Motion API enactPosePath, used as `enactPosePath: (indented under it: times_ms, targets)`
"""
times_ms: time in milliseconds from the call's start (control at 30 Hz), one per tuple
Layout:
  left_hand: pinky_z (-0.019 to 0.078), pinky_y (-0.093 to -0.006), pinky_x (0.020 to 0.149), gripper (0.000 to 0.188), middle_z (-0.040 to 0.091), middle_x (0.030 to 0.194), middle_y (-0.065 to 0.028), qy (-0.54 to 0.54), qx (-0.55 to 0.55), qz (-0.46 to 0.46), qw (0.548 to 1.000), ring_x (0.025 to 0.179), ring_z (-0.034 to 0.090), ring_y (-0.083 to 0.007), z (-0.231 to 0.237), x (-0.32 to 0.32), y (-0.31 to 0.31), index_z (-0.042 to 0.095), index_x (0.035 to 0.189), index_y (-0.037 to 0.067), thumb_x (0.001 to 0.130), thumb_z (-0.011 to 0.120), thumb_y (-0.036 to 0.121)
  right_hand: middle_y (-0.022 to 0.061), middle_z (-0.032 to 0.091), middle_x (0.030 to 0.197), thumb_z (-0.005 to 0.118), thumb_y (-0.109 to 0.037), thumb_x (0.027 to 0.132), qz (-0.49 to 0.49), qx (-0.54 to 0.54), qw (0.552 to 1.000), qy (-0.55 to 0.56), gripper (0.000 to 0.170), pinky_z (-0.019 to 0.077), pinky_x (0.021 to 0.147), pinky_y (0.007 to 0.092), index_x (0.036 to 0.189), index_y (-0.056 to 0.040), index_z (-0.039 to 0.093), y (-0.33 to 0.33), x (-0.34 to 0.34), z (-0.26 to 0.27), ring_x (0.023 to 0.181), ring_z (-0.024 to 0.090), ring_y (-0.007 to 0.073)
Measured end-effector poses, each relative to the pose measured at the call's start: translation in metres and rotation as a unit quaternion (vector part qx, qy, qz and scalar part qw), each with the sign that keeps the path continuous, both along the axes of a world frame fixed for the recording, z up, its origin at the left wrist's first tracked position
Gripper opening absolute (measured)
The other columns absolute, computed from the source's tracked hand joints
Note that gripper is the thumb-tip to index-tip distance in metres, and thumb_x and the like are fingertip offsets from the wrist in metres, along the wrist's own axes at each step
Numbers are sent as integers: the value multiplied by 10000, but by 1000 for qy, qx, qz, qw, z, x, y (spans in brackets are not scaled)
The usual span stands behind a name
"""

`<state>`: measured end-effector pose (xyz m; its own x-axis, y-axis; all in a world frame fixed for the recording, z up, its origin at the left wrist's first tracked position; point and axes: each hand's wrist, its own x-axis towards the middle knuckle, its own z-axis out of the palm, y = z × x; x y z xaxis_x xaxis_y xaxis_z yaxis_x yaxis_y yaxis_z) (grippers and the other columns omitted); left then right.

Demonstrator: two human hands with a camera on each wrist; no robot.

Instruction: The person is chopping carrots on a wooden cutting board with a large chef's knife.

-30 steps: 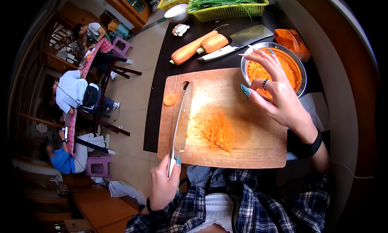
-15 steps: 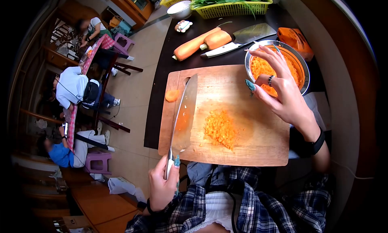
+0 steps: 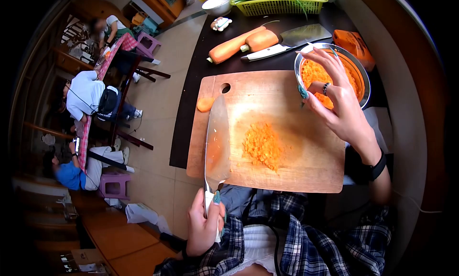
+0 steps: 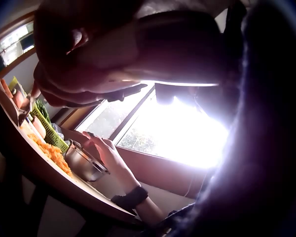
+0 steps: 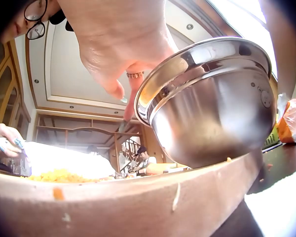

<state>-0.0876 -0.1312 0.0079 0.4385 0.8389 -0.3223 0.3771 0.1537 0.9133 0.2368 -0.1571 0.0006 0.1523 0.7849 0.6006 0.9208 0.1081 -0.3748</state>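
Observation:
My left hand (image 3: 205,226) grips the white handle of a cleaver (image 3: 217,144), whose orange-smeared blade stands over the left part of the wooden cutting board (image 3: 311,166). A pile of chopped carrot (image 3: 263,144) lies right of the blade, and a carrot slice (image 3: 205,104) near the board's upper left corner. My right hand (image 3: 342,113) is spread over the left side of a steel bowl (image 3: 366,84) of chopped carrot, thumb by its rim. In the right wrist view the bowl (image 5: 212,113) looks tilted at the board's edge; whether my fingers touch it, I cannot tell.
Beyond the board lie two carrots (image 3: 234,47), a second knife (image 3: 306,35) and an orange packet (image 3: 354,49). A white bowl (image 3: 217,5) and a yellow basket of greens (image 3: 282,7) stand farther back. Several people sit at a table on the left.
The cleaver in my left hand has shifted slightly right, its blade face turned more toward the head view, and the board's hole is uncovered. My right hand keeps its pose over the bowl.

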Motion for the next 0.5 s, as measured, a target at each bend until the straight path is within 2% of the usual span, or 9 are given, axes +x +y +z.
enactPosePath:
  times_ms: [67,300,433,500]
  targets:
    - [342,-178,370,161,498,698,-62,-2,-9,-29,1000,404,401,-54,-6,5,-4,403,1088,1,950,348,63,159,457,1330,621,-132,791,-2,1,1000,-3,154,192,1112,502,729,8,640,0,2,-2,1326,310,356]
    - [324,-171,363,168,482,678,-37,9,26,-40,999,420,395,-34,-8,28,0,433,1081,1,953,361,84,158,465,1321,622,-138,790,-2,18,1000,-13,152,188,1109,509,732,2,633,1,5,-4,1321,316,360]
    - [304,-160,359,183,480,652,-21,-21,39,7,999,413,376,-22,1,33,3,461,1072,-11,947,389,102,150,445,1352,589,-95,771,10,18,1000,4,110,164,1109,530,696,-22,626,1,2,-3,1347,286,348]
    - [293,-157,355,251,474,638,-17,-6,83,15,996,405,362,-16,6,31,9,469,1147,-18,943,411,116,150,445,1352,593,-92,770,3,17,1000,-1,105,165,1109,529,698,-23,626,0,2,-1,1346,289,349]
